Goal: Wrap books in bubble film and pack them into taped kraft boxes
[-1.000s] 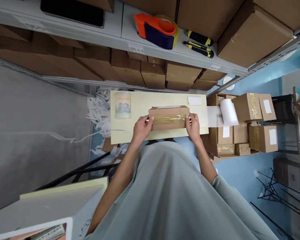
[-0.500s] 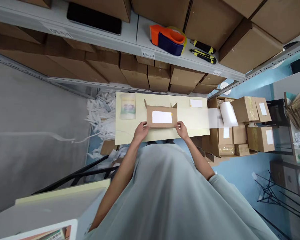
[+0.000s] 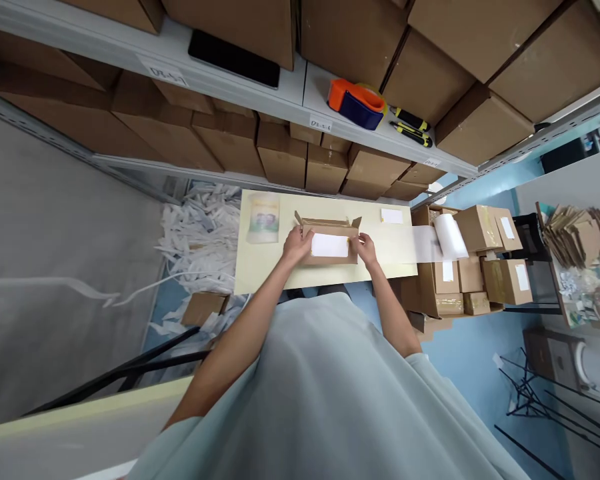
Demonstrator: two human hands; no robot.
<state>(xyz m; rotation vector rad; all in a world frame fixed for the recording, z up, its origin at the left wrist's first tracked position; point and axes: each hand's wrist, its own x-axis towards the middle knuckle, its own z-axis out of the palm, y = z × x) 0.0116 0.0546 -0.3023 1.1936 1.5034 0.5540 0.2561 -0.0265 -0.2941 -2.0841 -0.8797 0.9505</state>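
A small cardboard box (image 3: 331,261) with raised end flaps stands on the pale yellow table, in the middle of the head view. Its front face carries a white label (image 3: 330,245) with an orange-yellow mark at the right end. My left hand (image 3: 297,245) is closed around the box's left side, thumb on the front near the label's left edge. At the right edge of the box, my right hand (image 3: 365,251) has its fingers bent together by the label's right end. Whether those fingertips pinch the label or only the cardboard I cannot make out.
On the table (image 3: 290,280) lie a clear printed bag (image 3: 264,219) and a white label (image 3: 391,216). A plastic film roll (image 3: 451,237) and packed boxes (image 3: 505,279) stand right. The shelf above holds a tape dispenser (image 3: 357,103), cutters (image 3: 411,127) and a phone (image 3: 234,58).
Both hands have moved up from the box's lower corners to its sides. My left thumb now lies on the front, and my right fingers are at the label's end. The camera view has shifted.
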